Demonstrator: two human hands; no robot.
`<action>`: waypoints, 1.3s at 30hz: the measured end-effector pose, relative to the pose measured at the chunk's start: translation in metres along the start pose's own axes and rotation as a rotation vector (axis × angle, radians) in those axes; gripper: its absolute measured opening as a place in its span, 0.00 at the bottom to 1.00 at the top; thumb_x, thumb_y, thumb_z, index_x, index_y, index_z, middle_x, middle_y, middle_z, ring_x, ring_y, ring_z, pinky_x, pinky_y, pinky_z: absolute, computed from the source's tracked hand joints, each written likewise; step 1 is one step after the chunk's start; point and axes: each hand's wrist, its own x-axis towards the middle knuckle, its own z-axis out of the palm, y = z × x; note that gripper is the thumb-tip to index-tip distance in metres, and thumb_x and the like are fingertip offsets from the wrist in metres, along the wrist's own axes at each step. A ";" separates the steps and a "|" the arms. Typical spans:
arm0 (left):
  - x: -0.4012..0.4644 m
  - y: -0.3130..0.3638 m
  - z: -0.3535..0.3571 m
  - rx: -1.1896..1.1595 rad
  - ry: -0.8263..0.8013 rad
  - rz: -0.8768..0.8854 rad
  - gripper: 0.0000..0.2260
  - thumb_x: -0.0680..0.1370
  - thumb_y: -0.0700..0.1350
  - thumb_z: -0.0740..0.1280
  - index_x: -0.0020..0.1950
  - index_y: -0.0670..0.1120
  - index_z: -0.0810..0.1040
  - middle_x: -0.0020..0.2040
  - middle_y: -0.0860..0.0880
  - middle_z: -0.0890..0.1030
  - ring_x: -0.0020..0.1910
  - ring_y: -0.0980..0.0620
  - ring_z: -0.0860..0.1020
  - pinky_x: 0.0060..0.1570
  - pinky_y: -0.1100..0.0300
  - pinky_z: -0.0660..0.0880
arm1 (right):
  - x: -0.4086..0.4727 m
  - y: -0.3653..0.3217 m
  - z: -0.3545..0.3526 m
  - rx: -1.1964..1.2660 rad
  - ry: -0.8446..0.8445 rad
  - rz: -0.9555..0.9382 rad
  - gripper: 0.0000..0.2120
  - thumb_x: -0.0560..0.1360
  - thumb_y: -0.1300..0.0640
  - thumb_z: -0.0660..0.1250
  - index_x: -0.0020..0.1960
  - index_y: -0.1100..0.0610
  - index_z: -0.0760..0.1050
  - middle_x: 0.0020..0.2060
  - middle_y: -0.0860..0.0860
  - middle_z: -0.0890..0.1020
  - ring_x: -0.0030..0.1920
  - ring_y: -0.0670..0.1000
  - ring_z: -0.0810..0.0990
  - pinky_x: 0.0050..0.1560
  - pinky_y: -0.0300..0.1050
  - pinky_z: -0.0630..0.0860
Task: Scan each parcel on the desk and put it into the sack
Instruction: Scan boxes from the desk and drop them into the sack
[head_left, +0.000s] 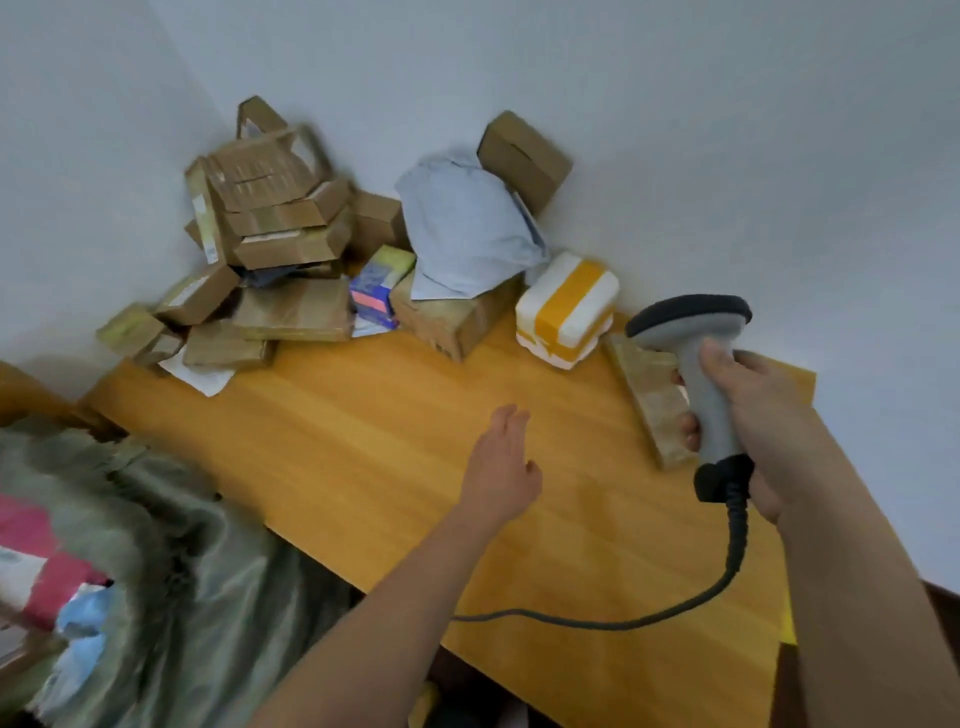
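Wooden desk (363, 441) against white walls; left hand (506, 467) released, right hand (763, 415) grasping scanner (696, 364)

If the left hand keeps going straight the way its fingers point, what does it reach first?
Bare desk at first. Beyond that, the left hand would probably meet the cardboard box lying under the grey mailer bag, though depth is hard to judge from this one view.

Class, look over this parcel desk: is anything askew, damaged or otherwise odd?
Yes. The brown cardboard boxes at the wall corner are heaped crookedly, several tilted. A crumpled pale blue plastic mailer slumps over another cardboard box. Nothing looks spilled; blur hides any damage. The white foam box with yellow tape sits squarely.
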 end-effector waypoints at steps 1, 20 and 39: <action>0.006 0.017 0.017 0.048 -0.080 0.057 0.29 0.80 0.42 0.62 0.79 0.46 0.55 0.79 0.50 0.53 0.73 0.47 0.64 0.69 0.49 0.66 | 0.012 0.007 -0.017 0.019 0.043 0.002 0.10 0.82 0.45 0.60 0.54 0.51 0.73 0.47 0.55 0.78 0.31 0.50 0.74 0.36 0.48 0.73; 0.026 0.071 0.126 0.501 -0.116 0.125 0.34 0.77 0.68 0.46 0.65 0.45 0.75 0.65 0.47 0.76 0.70 0.46 0.67 0.76 0.46 0.46 | 0.065 0.098 -0.131 0.050 0.193 0.101 0.09 0.80 0.48 0.65 0.53 0.54 0.73 0.51 0.56 0.78 0.31 0.50 0.74 0.35 0.49 0.73; -0.054 -0.055 0.042 -0.198 -0.268 -0.362 0.30 0.75 0.65 0.66 0.70 0.48 0.70 0.63 0.50 0.74 0.61 0.48 0.73 0.57 0.55 0.73 | 0.044 0.082 0.000 -0.094 -0.166 0.058 0.06 0.81 0.48 0.64 0.54 0.50 0.73 0.41 0.53 0.79 0.32 0.51 0.73 0.41 0.52 0.72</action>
